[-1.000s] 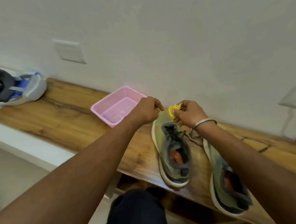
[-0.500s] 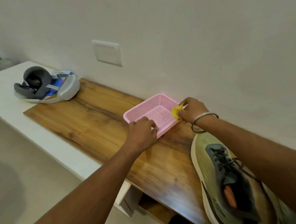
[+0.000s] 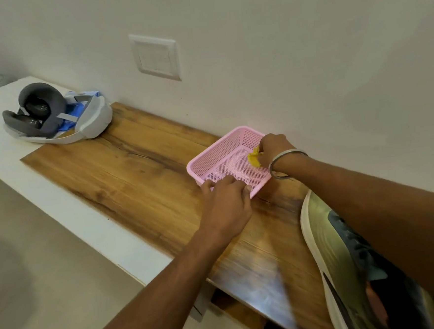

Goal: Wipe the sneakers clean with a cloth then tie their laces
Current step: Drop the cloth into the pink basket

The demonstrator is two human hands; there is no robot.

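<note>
**Cloth goes to the basket, laces wait**

Right grip point(image 3: 273, 147) pinches the yellow cloth point(image 3: 254, 159) low inside the pink basket point(image 3: 226, 161), likely to drop it there now the wiping looks finished. Left grip point(image 3: 226, 202) curls over the basket's near rim, seemingly steadying it. One sneaker point(image 3: 345, 258) lies at the bench's point(image 3: 135, 183) right end near the front edge, laces apparently untied.
</note>
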